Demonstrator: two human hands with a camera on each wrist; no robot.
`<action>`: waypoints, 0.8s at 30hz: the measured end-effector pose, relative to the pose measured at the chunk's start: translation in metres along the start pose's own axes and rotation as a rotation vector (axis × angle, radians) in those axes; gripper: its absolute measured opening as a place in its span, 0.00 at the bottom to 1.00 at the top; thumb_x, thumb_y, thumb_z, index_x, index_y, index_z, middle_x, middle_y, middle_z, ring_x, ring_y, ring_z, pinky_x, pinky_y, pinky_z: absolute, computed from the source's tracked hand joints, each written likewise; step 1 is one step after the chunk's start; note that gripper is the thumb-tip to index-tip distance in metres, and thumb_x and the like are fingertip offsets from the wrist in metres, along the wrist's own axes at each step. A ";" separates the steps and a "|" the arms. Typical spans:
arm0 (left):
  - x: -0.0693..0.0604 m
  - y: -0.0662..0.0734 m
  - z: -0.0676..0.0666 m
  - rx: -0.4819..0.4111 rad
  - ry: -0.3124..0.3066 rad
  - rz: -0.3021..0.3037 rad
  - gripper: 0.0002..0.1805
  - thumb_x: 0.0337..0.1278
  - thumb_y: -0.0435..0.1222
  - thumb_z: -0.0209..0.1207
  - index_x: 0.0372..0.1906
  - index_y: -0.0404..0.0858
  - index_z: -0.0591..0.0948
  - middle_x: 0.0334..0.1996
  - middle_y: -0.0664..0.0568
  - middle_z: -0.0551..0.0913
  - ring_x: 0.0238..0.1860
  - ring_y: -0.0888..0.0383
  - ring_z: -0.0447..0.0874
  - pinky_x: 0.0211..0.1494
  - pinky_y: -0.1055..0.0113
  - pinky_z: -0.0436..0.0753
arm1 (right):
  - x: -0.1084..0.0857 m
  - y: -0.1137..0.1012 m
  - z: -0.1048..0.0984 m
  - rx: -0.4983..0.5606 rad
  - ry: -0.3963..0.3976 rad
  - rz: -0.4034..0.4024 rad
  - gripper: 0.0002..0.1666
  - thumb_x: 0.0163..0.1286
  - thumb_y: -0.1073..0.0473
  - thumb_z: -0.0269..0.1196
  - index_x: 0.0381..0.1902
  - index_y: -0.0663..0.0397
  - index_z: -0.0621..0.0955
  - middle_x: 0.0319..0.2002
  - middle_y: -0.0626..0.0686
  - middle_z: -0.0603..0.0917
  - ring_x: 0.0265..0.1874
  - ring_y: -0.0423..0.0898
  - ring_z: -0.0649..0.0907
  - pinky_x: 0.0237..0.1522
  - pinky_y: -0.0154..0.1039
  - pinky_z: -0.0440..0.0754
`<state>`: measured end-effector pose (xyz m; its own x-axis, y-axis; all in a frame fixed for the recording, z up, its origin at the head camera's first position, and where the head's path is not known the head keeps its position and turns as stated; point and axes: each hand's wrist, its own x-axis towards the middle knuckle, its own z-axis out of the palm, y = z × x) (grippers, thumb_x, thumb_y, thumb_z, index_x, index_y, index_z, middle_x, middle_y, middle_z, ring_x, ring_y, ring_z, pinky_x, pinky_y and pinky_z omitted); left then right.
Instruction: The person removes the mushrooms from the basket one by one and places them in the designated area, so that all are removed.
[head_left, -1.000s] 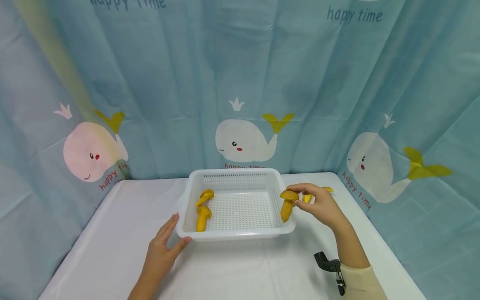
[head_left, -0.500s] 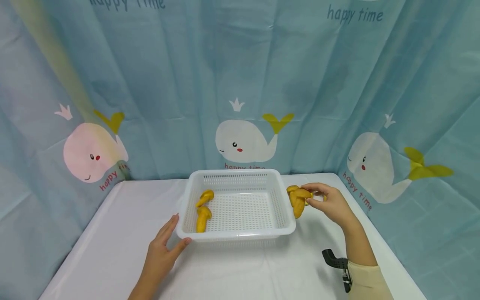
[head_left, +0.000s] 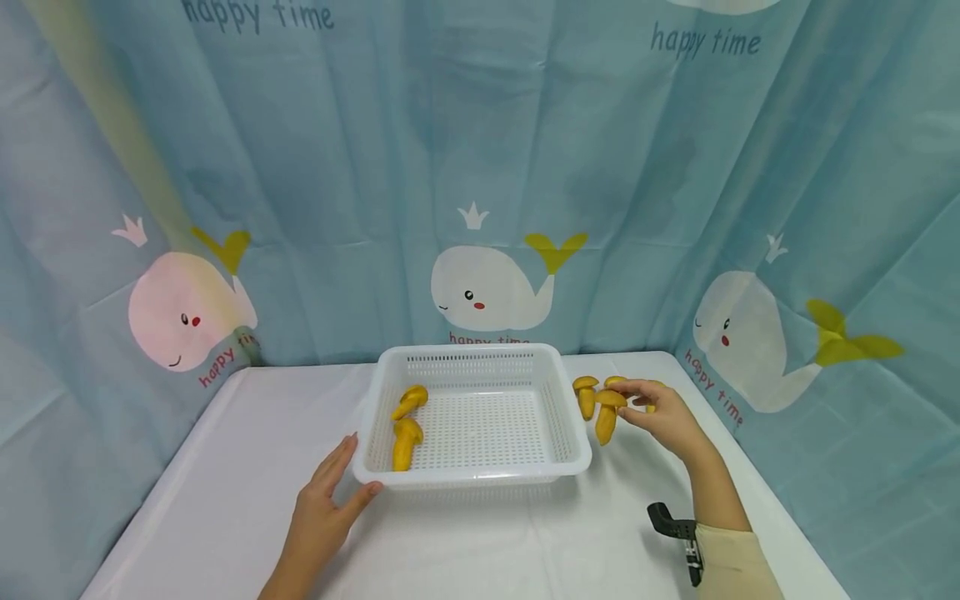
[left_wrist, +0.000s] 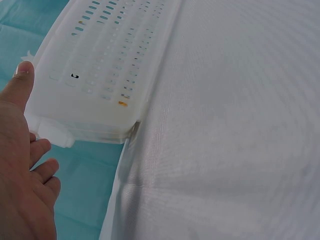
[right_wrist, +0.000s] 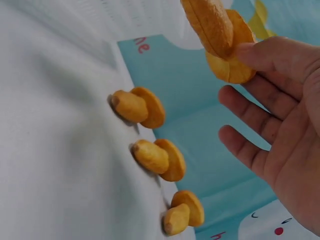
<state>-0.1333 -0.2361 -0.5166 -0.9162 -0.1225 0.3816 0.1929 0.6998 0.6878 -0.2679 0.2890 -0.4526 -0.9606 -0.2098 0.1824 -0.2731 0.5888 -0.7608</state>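
Clock centred on the basket, twelve at the far side.

Nearest me, six o'clock: white-covered bench (head_left: 465,550). At five o'clock, my right sleeve (head_left: 738,567) with a black wrist mount (head_left: 682,533).

Eight o'clock: my left hand (head_left: 318,510), relaxed and spread, fingertips against the corner of the white basket (head_left: 472,478); no grip on it. Position unchanged over the last second; I take it as steadying.

Inside the basket, two yellow mushrooms: the nearer one (head_left: 403,448) toward eight o'clock, the farther one (head_left: 409,402) toward nine-thirty.

Three o'clock, outside: my right hand (head_left: 660,418) pinches the held mushroom (head_left: 606,423) by its cap, stem down. Cannot tell whether the stem meets the bench.

Change: a second ago the held mushroom lined up with the basket's right rim; now it is well to the right of it, over the bench. Judgement: the work now sits with the pieces outside, not the pair inside.

Just beyond, two to three o'clock, three stand upright in a row: inner mushroom (right_wrist: 137,106), middle mushroom (right_wrist: 159,159), outer mushroom (right_wrist: 184,214).

Farthest, twelve o'clock: blue whale-print curtain (head_left: 360,283).
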 end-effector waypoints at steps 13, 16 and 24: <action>0.000 -0.001 -0.001 -0.006 0.005 0.004 0.47 0.54 0.49 0.75 0.78 0.48 0.68 0.76 0.50 0.67 0.75 0.45 0.68 0.70 0.67 0.71 | 0.007 0.026 0.013 -0.017 -0.034 -0.031 0.21 0.68 0.58 0.71 0.58 0.53 0.85 0.53 0.55 0.86 0.52 0.55 0.82 0.56 0.52 0.81; 0.000 -0.001 0.000 -0.008 0.002 0.004 0.47 0.54 0.50 0.74 0.78 0.48 0.67 0.77 0.50 0.67 0.75 0.45 0.68 0.69 0.55 0.73 | 0.008 0.032 0.016 -0.004 -0.057 -0.031 0.21 0.67 0.58 0.72 0.57 0.53 0.85 0.52 0.54 0.87 0.52 0.54 0.82 0.56 0.52 0.81; 0.000 -0.002 0.000 0.002 0.005 0.015 0.47 0.54 0.50 0.74 0.78 0.49 0.67 0.76 0.48 0.68 0.74 0.43 0.69 0.68 0.57 0.75 | 0.009 0.048 0.026 -0.023 -0.099 -0.019 0.19 0.67 0.60 0.71 0.55 0.52 0.86 0.49 0.51 0.87 0.51 0.52 0.82 0.53 0.46 0.82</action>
<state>-0.1333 -0.2376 -0.5180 -0.9116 -0.1151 0.3947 0.2059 0.7030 0.6807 -0.2885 0.2954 -0.5038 -0.9457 -0.2966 0.1328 -0.2930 0.6013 -0.7434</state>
